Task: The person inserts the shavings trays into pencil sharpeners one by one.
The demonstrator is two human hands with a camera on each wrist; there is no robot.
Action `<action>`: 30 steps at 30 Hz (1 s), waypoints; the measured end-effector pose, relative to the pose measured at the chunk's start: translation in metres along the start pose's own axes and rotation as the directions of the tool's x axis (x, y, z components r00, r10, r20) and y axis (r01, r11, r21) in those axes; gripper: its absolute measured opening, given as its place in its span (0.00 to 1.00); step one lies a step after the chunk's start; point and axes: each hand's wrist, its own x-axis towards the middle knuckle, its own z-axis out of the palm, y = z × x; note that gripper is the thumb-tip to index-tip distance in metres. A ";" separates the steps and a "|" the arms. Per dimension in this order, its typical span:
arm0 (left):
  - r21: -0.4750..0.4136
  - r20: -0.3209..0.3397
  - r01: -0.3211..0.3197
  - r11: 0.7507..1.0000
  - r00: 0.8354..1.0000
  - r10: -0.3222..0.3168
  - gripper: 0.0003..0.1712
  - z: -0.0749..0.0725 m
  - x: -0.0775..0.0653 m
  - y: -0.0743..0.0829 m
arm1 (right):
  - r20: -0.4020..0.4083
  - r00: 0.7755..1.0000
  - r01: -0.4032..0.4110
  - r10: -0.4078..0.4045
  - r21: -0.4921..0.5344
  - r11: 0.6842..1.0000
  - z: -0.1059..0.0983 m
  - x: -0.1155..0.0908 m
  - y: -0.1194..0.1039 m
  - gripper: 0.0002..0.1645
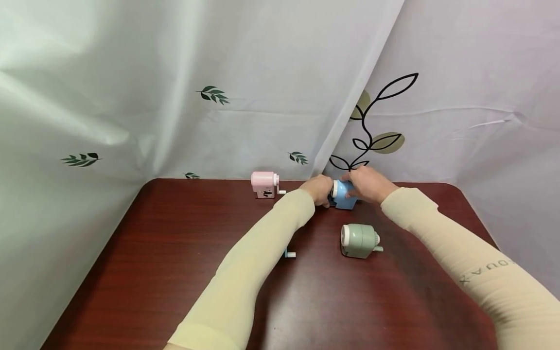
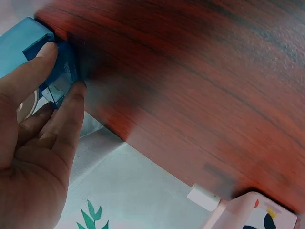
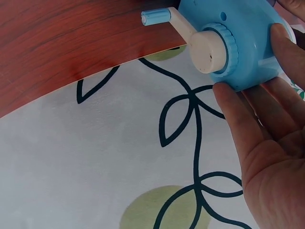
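A light blue crank pencil sharpener [image 1: 345, 195] stands at the back of the table, between both hands. My right hand [image 1: 369, 183] grips its body, thumb on one side and fingers on the other; in the right wrist view its white crank [image 3: 208, 51] points away from the palm. My left hand [image 1: 318, 188] is at the sharpener's front. Seen from the left wrist, thumb and fingers pinch a dark blue see-through shavings drawer [image 2: 66, 64] low on the sharpener. How far the drawer stands out of the body is hard to tell.
A pink sharpener [image 1: 263, 183] stands left of my left hand, near the table's back edge. Nearer to me is a green sharpener [image 1: 359, 240]. A crank handle [image 1: 290, 254] pokes out from behind my left sleeve, its body hidden. White patterned cloth [image 1: 262, 131] hangs behind the table.
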 end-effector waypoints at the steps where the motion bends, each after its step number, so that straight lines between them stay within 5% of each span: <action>1: -0.006 -0.001 0.005 1.000 1.000 -0.005 0.28 0.000 0.000 0.000 | 0.000 1.000 0.000 0.000 -0.003 1.000 0.000 0.000 0.000 0.29; 13: -0.133 -0.038 0.008 0.991 0.999 -0.014 0.44 0.000 -0.004 0.005 | 0.002 1.000 0.016 -0.016 -0.031 0.999 0.001 0.000 0.000 0.29; 30: -0.140 -0.071 -0.023 0.990 0.997 0.013 0.46 0.004 -0.002 0.007 | -0.006 1.000 0.027 -0.027 -0.019 0.999 0.001 0.000 0.001 0.29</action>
